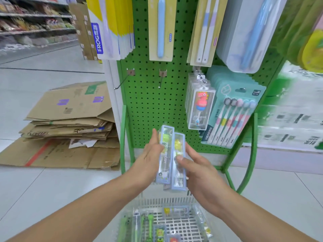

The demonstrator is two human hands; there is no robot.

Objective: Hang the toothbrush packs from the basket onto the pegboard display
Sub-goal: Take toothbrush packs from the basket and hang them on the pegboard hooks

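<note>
Between my two hands I hold a small stack of clear toothbrush packs (172, 156) with pale blue edges, upright, above the basket. My left hand (151, 154) presses its straight fingers against the stack's left side. My right hand (195, 165) grips the right side, thumb across the front pack. Below, the white plastic basket (167, 201) holds several more toothbrush packs (160, 232). The green pegboard (150, 102) stands right ahead, with two bare hooks, a left hook (120, 82) and a middle hook (161, 79), above my hands.
Hanging packs fill the board: a dinosaur toothbrush pack (201, 109), a teal multi-brush pack (232, 116), and larger packs along the top. Flattened cardboard boxes (70, 123) lie on the floor to the left. The green stand's frame (251, 151) curves at the right.
</note>
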